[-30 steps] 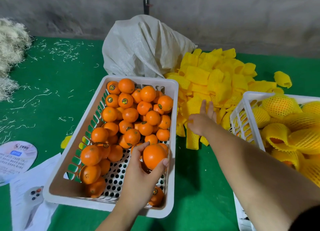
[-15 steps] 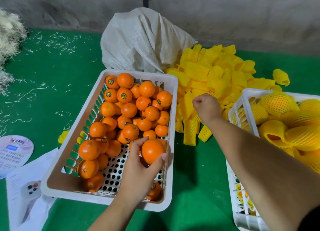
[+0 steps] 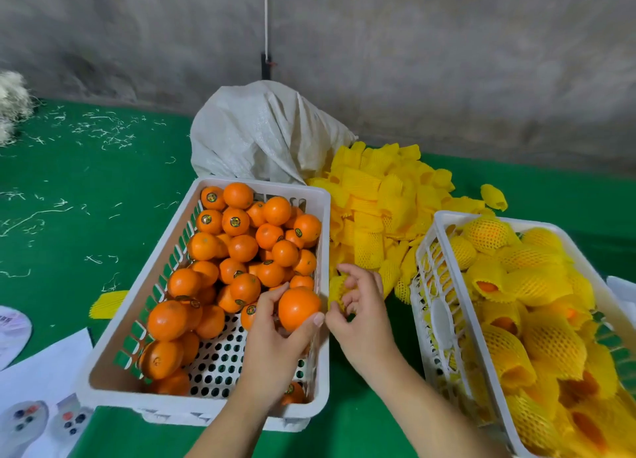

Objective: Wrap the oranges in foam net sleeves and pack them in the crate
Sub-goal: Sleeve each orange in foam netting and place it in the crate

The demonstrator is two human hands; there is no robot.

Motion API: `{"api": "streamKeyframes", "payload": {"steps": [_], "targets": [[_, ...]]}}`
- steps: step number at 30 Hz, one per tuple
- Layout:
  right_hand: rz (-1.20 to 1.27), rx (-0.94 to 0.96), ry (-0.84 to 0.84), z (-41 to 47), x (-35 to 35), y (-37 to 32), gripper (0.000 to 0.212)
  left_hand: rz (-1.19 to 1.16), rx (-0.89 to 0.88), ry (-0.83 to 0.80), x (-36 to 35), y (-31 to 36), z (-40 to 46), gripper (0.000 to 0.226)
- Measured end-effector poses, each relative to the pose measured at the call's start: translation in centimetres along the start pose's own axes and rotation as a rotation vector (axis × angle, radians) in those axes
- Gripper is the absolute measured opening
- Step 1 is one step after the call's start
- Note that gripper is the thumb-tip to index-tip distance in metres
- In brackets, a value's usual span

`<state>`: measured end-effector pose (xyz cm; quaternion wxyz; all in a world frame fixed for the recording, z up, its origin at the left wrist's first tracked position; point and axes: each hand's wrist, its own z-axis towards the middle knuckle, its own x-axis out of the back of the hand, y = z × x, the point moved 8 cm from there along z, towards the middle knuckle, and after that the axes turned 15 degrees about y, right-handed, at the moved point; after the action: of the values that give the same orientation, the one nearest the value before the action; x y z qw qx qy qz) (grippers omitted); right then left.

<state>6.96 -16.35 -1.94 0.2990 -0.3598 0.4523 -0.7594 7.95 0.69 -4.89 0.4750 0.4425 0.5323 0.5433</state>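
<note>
My left hand grips a bare orange over the right rim of the white crate that holds several loose oranges. Just right of it, my right hand holds a yellow foam net sleeve with its fingers curled round it, close beside the orange. A heap of yellow sleeves lies behind my hands. At the right stands a second white crate filled with several sleeved oranges.
A white woven sack stands behind the left crate against the grey wall. White papers lie at the lower left on the green cloth. One loose sleeve lies left of the crate; straw scraps are scattered far left.
My right hand took a sleeve from the heap and drew it back beside the orange. My left hand lifted the orange toward the crate's right rim.
</note>
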Motion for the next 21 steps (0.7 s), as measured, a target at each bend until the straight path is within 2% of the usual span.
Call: {"api": "streamKeyframes", "payload": {"steps": [3,6,8,11,12,14,15,17,19,21], "targets": [[0.21,-0.299,0.119,-1.3,1.3,1.2,0.062,-0.068,0.065,-0.019,-0.6,0.1,-0.5,0.051],[0.56,-0.581,0.216,-2.7,1.7,2.3,0.037,-0.099,0.199,-0.104,-1.5,-0.7,-1.2,0.055],[0.497,-0.615,0.23,-3.1,2.0,2.3,0.025,-0.1,0.26,-0.182,-2.2,-1.0,-1.6,0.053],[0.455,-0.709,0.202,-3.6,2.1,2.8,0.042,-0.123,0.297,-0.25,-2.6,-1.2,-2.2,0.05],[0.523,-0.767,0.199,-3.9,2.1,3.0,0.047,-0.142,0.313,-0.256,-2.6,-1.4,-2.2,0.051],[0.69,-0.861,0.141,-4.4,1.7,2.6,0.041,-0.202,0.362,-0.27,-2.6,-1.7,-2.2,0.055],[0.687,-0.875,0.092,-4.6,1.6,2.3,0.035,-0.23,0.382,-0.286,-2.6,-1.8,-2.2,0.059],[0.507,-0.848,0.023,-4.9,1.8,2.3,0.025,-0.272,0.4,-0.328,-2.9,-1.5,-2.5,0.067],[0.305,-0.768,0.077,-4.5,2.5,2.6,0.016,-0.311,0.386,-0.356,-3.1,-1.0,-2.7,0.069],[0.153,-0.617,0.211,-3.3,4.0,2.2,0.012,-0.358,0.374,-0.351,-3.0,-0.6,-2.9,0.074]]}}
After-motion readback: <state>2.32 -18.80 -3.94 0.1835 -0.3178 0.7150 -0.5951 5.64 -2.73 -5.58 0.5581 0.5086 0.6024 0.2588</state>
